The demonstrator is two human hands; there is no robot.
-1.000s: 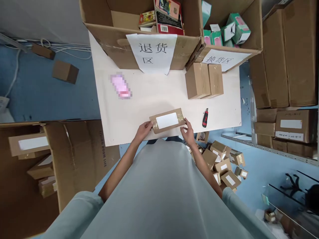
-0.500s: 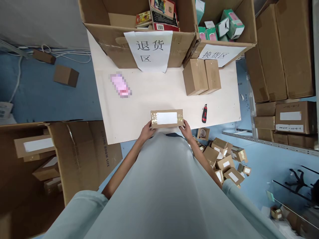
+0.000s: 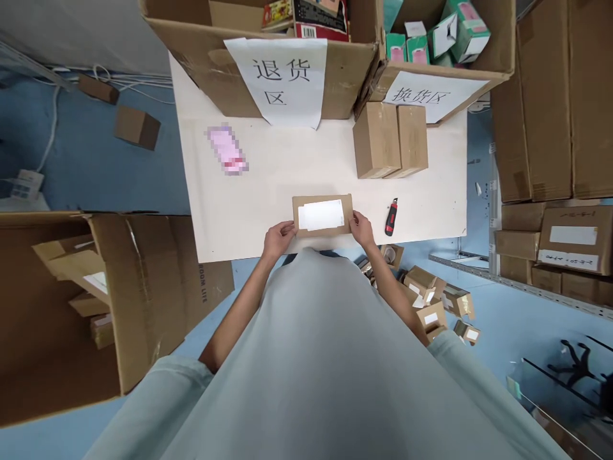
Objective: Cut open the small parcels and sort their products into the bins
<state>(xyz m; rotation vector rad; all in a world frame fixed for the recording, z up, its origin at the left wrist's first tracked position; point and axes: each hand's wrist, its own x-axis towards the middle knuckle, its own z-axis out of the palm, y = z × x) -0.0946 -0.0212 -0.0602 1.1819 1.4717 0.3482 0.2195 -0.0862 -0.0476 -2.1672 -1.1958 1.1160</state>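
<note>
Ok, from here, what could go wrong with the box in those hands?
Slipping: the labelled box is held by its ends, left hand and right hand, close to the table's front edge, so a lost grip might drop it.

Knife: the red-and-black knife lies just beyond the right hand; a careless sideways move could knock it. I can't tell whether its blade is out.

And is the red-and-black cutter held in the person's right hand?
No, the red-and-black cutter lies on the white table, apart from the right hand, which is at the labelled box's right edge.
</note>
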